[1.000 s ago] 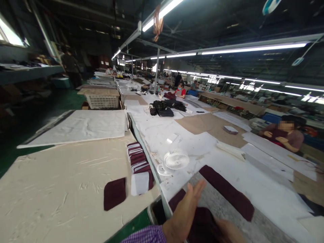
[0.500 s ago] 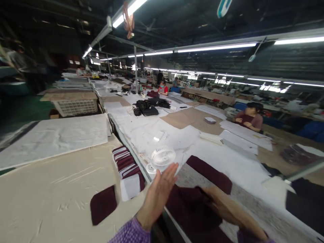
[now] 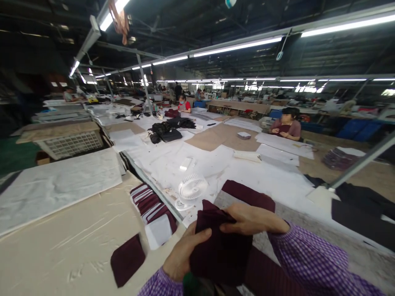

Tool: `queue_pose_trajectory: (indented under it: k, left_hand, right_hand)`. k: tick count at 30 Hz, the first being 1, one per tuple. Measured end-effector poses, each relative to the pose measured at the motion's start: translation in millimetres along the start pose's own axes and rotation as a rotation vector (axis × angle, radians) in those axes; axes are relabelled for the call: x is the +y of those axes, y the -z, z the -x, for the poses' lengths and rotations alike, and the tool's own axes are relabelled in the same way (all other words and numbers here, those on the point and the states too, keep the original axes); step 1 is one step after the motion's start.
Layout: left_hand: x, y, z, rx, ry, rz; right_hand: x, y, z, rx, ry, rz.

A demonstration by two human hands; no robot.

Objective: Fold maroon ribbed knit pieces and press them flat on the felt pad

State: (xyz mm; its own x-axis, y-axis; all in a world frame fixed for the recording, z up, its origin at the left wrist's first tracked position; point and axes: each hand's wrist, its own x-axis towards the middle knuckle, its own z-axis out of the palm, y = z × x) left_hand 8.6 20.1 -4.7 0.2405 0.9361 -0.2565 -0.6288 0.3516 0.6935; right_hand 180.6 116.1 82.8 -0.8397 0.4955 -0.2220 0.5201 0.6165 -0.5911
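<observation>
A dark maroon fabric piece [image 3: 225, 257] is raised off the table between my two hands. My left hand [image 3: 188, 248] grips its left edge, thumb on top and the other fingers hidden behind the cloth. My right hand [image 3: 243, 218] pinches the upper right edge between thumb and fingers. More maroon fabric [image 3: 268, 271] lies under my right forearm. A folded maroon strip [image 3: 248, 195] rests just beyond my right hand. To the left, a single maroon piece [image 3: 128, 260] lies beside a row of maroon and white pieces [image 3: 151, 205].
A small white fan [image 3: 193, 187] stands beyond my hands on the white-covered table [image 3: 212, 168]. Dark garments [image 3: 168, 129] lie farther back. On the right are a metal post [image 3: 364, 158] and black cloth [image 3: 361, 213]. A co-worker [image 3: 286, 125] sits across the table.
My left hand, open and flat before, has closed on the maroon fabric's left edge. The fabric has come up off the table, and my right hand now pinches its top. The view has shifted right.
</observation>
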Motion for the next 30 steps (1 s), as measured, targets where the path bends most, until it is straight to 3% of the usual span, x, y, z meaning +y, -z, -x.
queue_pose_trajectory:
  k: [3, 6, 10, 12, 13, 15, 19, 24, 30]
  left_hand:
    - [2.8, -2.2, -0.9, 0.041, 0.025, 0.018]
    - [5.8, -8.9, -0.2, 0.075, 0.018, 0.075]
    - [12.7, -12.3, 8.2, 0.165, -0.048, 0.19]
    - [17.0, -11.2, 14.5, 0.245, -0.057, 0.241]
    - [19.0, -10.9, 17.3, 0.288, -0.061, 0.255]
    - [22.2, -11.9, 21.5, 0.338, -0.082, 0.267]
    - [24.7, -19.3, 23.2, 0.325, -0.121, 0.298]
    - [21.3, -21.7, 22.9, 0.388, -0.056, 0.42]
    - [19.0, -17.8, 26.3, 0.286, -0.036, 0.45]
  right_hand:
    - [-2.6, 0.9, -2.9, 0.039, 0.029, -0.015]
    - [-0.2, -1.1, -8.2, 0.19, -0.007, 0.001]
    - [11.6, -3.5, -8.9, 0.639, -0.124, -0.192]
    - [14.6, -5.5, -3.0, 0.884, -0.114, -0.267]
    - [14.0, -7.1, 1.2, 0.948, -0.078, -0.258]
    - [9.0, -11.5, 10.5, 0.962, 0.041, -0.177]
    - [-6.1, -22.6, 21.7, 0.918, 0.215, 0.091]
    - [-12.8, -28.6, 20.1, 0.921, 0.204, 0.163]
    - [-13.9, -27.9, 20.3, 0.805, 0.187, 0.048]
